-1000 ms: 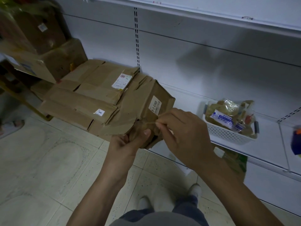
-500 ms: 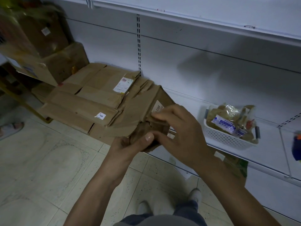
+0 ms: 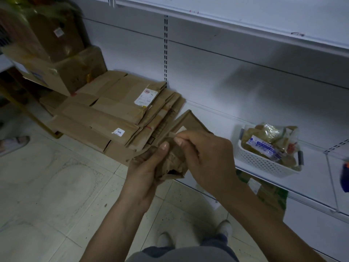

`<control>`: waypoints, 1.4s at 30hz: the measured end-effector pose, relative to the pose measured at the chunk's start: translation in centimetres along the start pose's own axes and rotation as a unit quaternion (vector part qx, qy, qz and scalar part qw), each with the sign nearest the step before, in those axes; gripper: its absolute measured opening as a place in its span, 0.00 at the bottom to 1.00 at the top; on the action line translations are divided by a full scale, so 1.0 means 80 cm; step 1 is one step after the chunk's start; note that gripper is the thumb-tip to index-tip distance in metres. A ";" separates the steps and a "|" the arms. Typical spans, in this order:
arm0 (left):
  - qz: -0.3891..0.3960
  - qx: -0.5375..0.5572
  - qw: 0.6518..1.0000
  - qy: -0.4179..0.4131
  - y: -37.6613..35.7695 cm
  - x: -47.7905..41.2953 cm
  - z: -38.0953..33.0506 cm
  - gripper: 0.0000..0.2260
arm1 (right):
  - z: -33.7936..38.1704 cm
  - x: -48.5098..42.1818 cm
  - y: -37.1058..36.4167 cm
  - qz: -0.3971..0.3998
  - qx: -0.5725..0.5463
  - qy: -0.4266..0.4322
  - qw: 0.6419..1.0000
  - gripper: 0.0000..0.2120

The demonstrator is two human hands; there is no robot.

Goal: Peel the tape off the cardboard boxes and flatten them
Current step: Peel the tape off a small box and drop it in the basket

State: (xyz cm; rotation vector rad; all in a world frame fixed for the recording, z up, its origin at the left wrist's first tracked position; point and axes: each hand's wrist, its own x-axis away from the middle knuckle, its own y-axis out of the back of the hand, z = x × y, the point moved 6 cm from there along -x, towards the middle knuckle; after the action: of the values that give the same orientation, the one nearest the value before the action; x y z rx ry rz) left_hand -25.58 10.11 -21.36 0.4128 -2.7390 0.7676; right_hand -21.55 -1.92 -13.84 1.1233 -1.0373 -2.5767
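Since half a second ago our right hand [image 3: 204,157] has slid across the face of the cardboard box [image 3: 190,121], and the white label that showed digits there is now covered but for a sliver. We hold the box in the air at the middle of the view, just in front of the shelf [image 3: 319,178]. Our left hand [image 3: 147,167] grasps its crumpled lower half, thumb pressed flat on the front. The right hand's thumb and forefinger pinch a pale strip [image 3: 172,134] at the upper edge; whether this is tape or torn board we cannot tell.

At ten o'clock from the hands lies the stack of flattened boxes [image 3: 105,118]. Its large label [image 3: 145,97] carries a red mark and fine print too small to read. The small sticker [image 3: 118,132] shows dark characters we cannot make out surely. At eleven o'clock the standing cartons [image 3: 62,70] are blurred.

At three o'clock a white basket [image 3: 264,165] holds packets, one with an illegible blue-and-white label. A blue object [image 3: 344,176] is cut off by the right edge, and a sandalled foot [image 3: 13,144] by the left.
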 end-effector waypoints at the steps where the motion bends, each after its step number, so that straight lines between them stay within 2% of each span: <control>1: 0.004 0.001 1.000 -0.025 -0.001 -0.002 -0.005 0.10 | -0.006 -0.002 0.002 -0.005 -0.028 -0.040 0.999 0.10; 2: 0.005 -0.002 0.999 -0.047 -0.001 -0.003 -0.009 0.10 | -0.016 -0.004 0.004 -0.011 -0.083 -0.106 0.991 0.09; 3: 0.002 -0.003 0.998 -0.061 0.000 -0.004 -0.012 0.09 | -0.030 -0.006 0.004 -0.018 -0.170 -0.189 0.967 0.09; 4: -0.002 -0.002 0.998 -0.068 0.004 -0.007 -0.014 0.08 | -0.044 -0.005 0.003 -0.029 -0.274 -0.275 0.921 0.08; 6: -0.017 -0.002 0.998 -0.063 0.015 -0.014 -0.015 0.06 | -0.069 -0.003 0.005 -0.065 -0.464 -0.399 0.788 0.08; 9: -0.050 -0.004 0.997 -0.051 0.040 -0.020 -0.014 0.05 | -0.106 0.001 0.021 -0.162 -0.632 -0.484 0.583 0.09; 10: -0.054 -0.006 0.997 -0.050 0.046 -0.020 -0.012 0.05 | -0.115 0.003 0.027 -0.188 -0.648 -0.500 0.544 0.09; 12: -0.045 -0.014 0.998 -0.042 0.052 -0.018 -0.007 0.06 | -0.129 0.012 0.028 -0.210 -0.639 -0.531 0.515 0.09; 14: -0.029 -0.017 0.999 -0.043 0.052 -0.018 -0.002 0.07 | -0.133 0.024 0.018 -0.213 -0.636 -0.540 0.508 0.12; 16: -0.032 -0.001 0.998 -0.049 0.053 -0.019 -0.001 0.07 | -0.124 0.029 0.008 -0.178 -0.666 -0.503 0.521 0.25; 17: -0.034 0.002 0.998 -0.058 0.054 -0.020 -0.001 0.07 | -0.115 0.029 0.004 -0.152 -0.673 -0.481 0.541 0.32; 18: -0.034 -0.002 0.997 -0.067 0.054 -0.020 -0.002 0.07 | -0.103 0.030 -0.001 -0.118 -0.667 -0.462 0.572 0.35; 19: -0.035 -0.012 0.997 -0.075 0.053 -0.019 -0.002 0.07 | -0.093 0.033 -0.008 -0.084 -0.632 -0.455 0.622 0.32; 21: -0.040 -0.038 0.994 -0.089 0.050 -0.018 -0.003 0.07 | -0.079 0.036 -0.020 -0.030 -0.495 -0.446 0.745 0.13; 22: -0.042 -0.054 0.993 -0.095 0.049 -0.017 -0.003 0.08 | -0.073 0.036 -0.024 -0.017 -0.440 -0.436 0.785 0.07; 23: -0.044 -0.067 0.992 -0.100 0.048 -0.017 -0.002 0.08 | -0.072 0.037 -0.029 -0.001 -0.412 -0.422 0.808 0.06; 24: -0.044 -0.071 0.991 -0.102 0.049 -0.017 -0.002 0.08 | -0.074 0.037 -0.030 -0.006 -0.394 -0.422 0.817 0.11; 25: -0.041 -0.064 0.992 -0.102 0.051 -0.017 -0.001 0.07 | -0.080 0.039 -0.029 -0.036 -0.406 -0.445 0.797 0.12; 27: -0.028 -0.032 0.994 -0.099 0.056 -0.016 0.002 0.07 | -0.092 0.043 -0.025 -0.086 -0.475 -0.486 0.728 0.10; 31: -0.001 0.018 0.997 -0.076 0.063 -0.016 0.013 0.08 | -0.095 0.043 -0.025 -0.097 -0.527 -0.505 0.677 0.09; 34: 0.020 0.054 0.997 -0.055 0.067 -0.019 0.020 0.12 | -0.092 0.039 -0.024 -0.133 -0.593 -0.542 0.580 0.10; 35: 0.023 0.054 0.997 -0.046 0.069 -0.022 0.021 0.13 | -0.092 0.037 -0.022 -0.147 -0.605 -0.542 0.564 0.10; 36: 0.015 0.041 0.998 -0.035 0.070 -0.024 0.022 0.12 | -0.091 0.034 -0.020 -0.155 -0.610 -0.533 0.566 0.09; 37: -0.007 0.009 1.000 -0.028 0.073 -0.028 0.021 0.12 | -0.090 0.033 -0.019 -0.156 -0.608 -0.516 0.583 0.09; 39: -0.073 -0.105 0.992 -0.021 0.077 -0.035 0.022 0.11 | -0.084 0.032 -0.018 -0.158 -0.585 -0.476 0.637 0.08; 40: -0.105 -0.153 0.982 -0.033 0.076 -0.036 0.021 0.12 | -0.080 0.033 -0.017 -0.165 -0.566 -0.459 0.664 0.07; 42: -0.164 -0.217 0.957 -0.098 0.064 -0.029 0.012 0.25 | -0.072 0.036 -0.018 -0.188 -0.530 -0.446 0.697 0.06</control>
State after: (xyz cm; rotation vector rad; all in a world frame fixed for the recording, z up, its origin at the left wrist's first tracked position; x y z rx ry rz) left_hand -25.33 14.29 -25.27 0.8478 -2.7965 0.0356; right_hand -19.42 -5.05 -19.27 -0.3137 0.8260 -3.1523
